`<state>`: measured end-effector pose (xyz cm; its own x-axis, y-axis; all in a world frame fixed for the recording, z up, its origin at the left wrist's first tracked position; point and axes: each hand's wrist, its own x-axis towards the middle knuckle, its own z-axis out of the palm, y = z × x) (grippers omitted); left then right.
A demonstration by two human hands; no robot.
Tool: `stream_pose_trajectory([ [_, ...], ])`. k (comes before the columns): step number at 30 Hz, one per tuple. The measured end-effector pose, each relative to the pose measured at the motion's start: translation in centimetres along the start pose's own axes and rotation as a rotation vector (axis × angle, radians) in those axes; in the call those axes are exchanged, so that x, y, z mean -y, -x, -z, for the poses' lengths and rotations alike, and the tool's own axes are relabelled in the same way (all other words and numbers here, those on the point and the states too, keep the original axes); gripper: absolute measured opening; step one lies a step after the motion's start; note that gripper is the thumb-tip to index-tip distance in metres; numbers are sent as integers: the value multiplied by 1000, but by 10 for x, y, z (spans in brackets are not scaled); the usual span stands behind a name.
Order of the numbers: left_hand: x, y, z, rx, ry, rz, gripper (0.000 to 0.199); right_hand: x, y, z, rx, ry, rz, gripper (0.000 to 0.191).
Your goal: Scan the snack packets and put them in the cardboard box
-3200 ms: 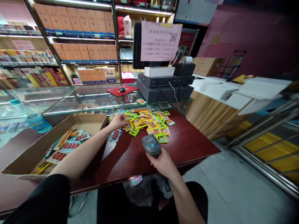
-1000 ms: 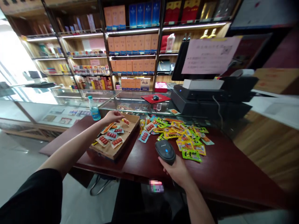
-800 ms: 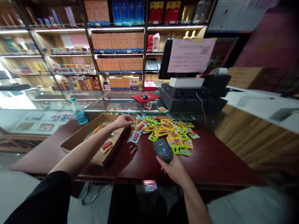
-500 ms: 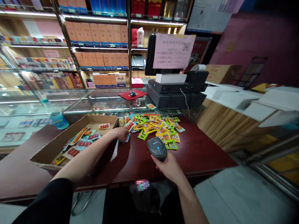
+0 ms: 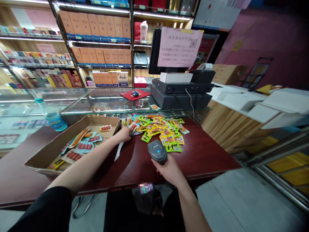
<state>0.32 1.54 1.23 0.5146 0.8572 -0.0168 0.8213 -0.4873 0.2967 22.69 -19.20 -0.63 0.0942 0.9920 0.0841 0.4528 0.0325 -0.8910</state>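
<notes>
My right hand grips a dark grey barcode scanner with a small blue light on top, held above the front of the dark red table. My left hand reaches over the table just right of a cardboard box, its fingers curled at the near end of a clear sausage packet. Part of that packet is hidden by the fingers. Beyond and to the right spreads a heap of yellow and green snack packets. Inside the shallow cardboard box lie several sausage packets.
A bottle of blue liquid stands behind the box. At the back are a red mouse pad with a mouse, and a black cash drawer under a monitor. A paper strip lies below my left wrist.
The whole view has shifted slightly, so things sit a little higher and further left. The scanner has moved slightly left over the table. My left hand stays by the same sausage packet.
</notes>
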Motion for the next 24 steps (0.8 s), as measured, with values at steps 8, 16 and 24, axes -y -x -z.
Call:
stream_pose_trajectory([
  [8, 6, -3, 3, -143, 679, 223, 40, 2, 4, 1, -30, -13, 9, 29],
  [16, 0, -2, -1, 52, 1159, 278, 58, 2, 6, -2, 28, -70, 2, 26],
  [24, 0, -1, 1, 51, 1121, 298, 47, 0, 4, -5, 28, -88, 8, 29],
])
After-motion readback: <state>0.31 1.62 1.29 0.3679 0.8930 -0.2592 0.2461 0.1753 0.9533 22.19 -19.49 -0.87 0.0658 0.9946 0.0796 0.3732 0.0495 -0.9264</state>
